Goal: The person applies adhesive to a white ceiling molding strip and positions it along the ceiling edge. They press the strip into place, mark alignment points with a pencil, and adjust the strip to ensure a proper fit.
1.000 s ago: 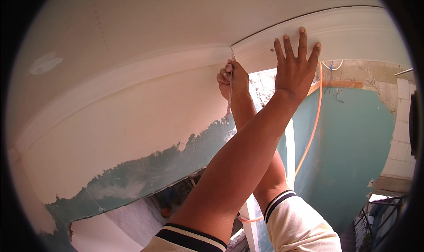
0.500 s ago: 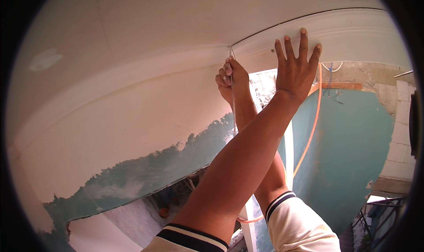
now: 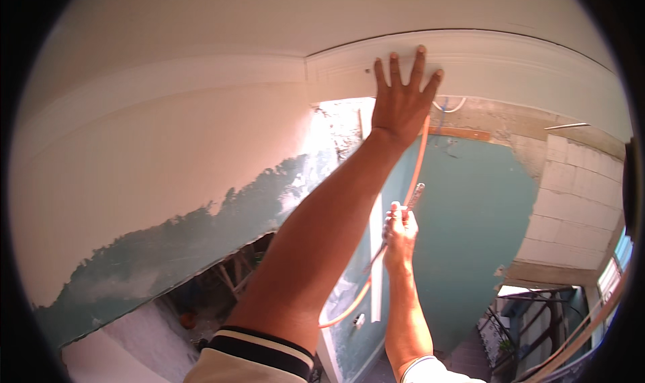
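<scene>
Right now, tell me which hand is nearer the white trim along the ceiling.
Left. The left hand is spread against the white trim; the right hand is well below it, holding a slim tool.

White moulding [image 3: 510, 64] looks smooth and matt; the teal wall [image 3: 474, 201] is matt-painted; pale blockwork [image 3: 571, 205] looks rough; the orange hose [image 3: 421, 153] seems plastic; the left sleeve [image 3: 252, 359] is cloth.
</scene>
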A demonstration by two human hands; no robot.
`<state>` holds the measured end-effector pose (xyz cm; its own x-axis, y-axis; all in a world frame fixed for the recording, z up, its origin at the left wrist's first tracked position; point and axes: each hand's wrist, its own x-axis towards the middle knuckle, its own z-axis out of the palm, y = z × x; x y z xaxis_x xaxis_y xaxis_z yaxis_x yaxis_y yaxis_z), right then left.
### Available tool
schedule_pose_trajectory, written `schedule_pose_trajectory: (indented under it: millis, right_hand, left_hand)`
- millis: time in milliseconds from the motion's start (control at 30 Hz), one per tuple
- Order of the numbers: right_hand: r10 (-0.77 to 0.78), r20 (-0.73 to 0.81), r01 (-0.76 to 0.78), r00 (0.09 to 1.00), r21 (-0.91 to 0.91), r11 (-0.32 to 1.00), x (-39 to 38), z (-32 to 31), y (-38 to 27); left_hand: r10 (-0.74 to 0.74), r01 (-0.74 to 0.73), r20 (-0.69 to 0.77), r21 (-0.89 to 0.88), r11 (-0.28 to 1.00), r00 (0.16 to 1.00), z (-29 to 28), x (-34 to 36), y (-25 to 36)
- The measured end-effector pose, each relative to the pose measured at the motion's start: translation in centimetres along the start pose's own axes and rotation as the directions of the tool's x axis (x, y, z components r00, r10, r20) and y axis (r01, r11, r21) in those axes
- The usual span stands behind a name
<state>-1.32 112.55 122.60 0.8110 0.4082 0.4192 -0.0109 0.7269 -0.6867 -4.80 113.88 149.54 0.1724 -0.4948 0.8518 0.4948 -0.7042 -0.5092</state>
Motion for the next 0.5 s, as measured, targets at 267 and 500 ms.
schedule_pose_trajectory:
  millis: [267,500]
  right_hand:
    - [-0.974,0.143,0.542,0.174,-0.840,-0.027,5.2,-8.8,-32.9]
    - [-0.872,0.460,0.242,0.166,-0.876,-0.416,7.4,-9.7,-46.9]
  left_hand:
    - [-0.041,0.039,0.046,0.030,0.999,0.998,-0.1,-0.9,-0.2]
    - [-0.135,0.129,-0.081,-0.071,0.989,0.988,0.5,-0.5,1.1]
